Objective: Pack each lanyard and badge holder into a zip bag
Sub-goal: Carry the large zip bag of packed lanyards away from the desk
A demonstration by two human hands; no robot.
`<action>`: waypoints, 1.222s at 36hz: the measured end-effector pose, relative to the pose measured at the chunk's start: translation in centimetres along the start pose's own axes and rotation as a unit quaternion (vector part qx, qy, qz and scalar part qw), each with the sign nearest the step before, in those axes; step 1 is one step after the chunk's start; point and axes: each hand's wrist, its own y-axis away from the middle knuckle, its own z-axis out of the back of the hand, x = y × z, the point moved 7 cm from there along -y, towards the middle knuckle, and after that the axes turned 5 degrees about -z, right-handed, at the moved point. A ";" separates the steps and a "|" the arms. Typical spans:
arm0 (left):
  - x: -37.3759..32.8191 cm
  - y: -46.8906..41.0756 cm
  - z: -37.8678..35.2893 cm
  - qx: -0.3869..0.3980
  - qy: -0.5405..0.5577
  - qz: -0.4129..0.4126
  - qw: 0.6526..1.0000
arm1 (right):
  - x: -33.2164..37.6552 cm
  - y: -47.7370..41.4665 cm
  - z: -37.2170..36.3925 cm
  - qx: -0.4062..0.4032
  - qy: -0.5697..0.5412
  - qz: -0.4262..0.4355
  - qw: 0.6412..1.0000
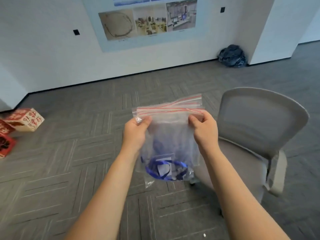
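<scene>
Head view: left hand (pixel 136 132) and right hand (pixel 204 129) pinch the upper corners of a clear plastic red-sealed zip bag (pixel 169 132) at centre; a blue fabric lanyard (pixel 180 164) and clear rectangular badge holder (pixel 164 168) lie in its bottom, toward 6 o'clock. Film judged light, soft, slippery, best held at the stiffer seal strip; lettering on red-and-white cartons (pixel 24 122) at 9 o'clock unreadable

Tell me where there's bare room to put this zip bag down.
Bare carpet runs from the red and white boxes on the left to the grey chair on the right, and ahead to the wall. The chair's seat looks free too. Crowded only at the boxes and the dark bundle by the wall.
</scene>
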 end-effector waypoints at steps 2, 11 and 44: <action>-0.3 -3.5 0.2 -0.006 0.001 -0.010 1.000 | 0.5 -2.9 -2.5 0.005 -0.005 -0.001 1.000; 2.7 -20.5 1.0 -0.020 0.034 -0.031 0.999 | 0.0 -16.3 -13.2 -0.003 0.006 0.014 1.000; 9.8 -74.3 -42.3 0.226 -0.055 -0.080 0.969 | -4.4 -73.3 -11.2 -0.278 0.112 -0.014 0.954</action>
